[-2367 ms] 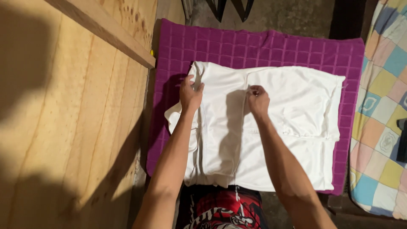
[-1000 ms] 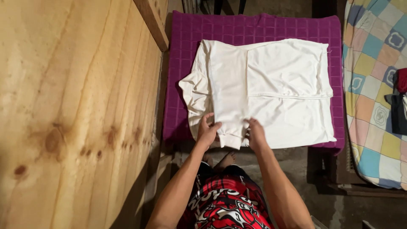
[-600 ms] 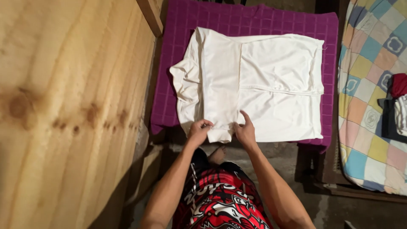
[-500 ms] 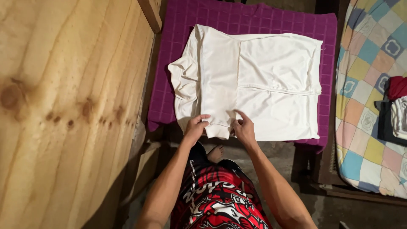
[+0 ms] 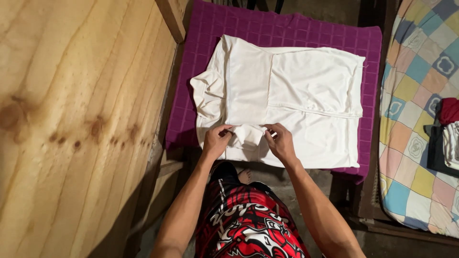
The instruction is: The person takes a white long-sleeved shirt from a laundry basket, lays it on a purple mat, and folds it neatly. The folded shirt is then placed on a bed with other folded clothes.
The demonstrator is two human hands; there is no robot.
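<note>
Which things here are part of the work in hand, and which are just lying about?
In use:
white garment, its near end pinched and turned up by both hands
left hand
right hand
purple mat under the garment

Lying about:
patchwork quilt
clothes pile on the quilt
wooden wall

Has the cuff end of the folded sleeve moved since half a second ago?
Yes. The sleeve cuff has been turned up onto the white garment, away from the near edge of the purple mat, pinched by left hand and right hand.
</note>
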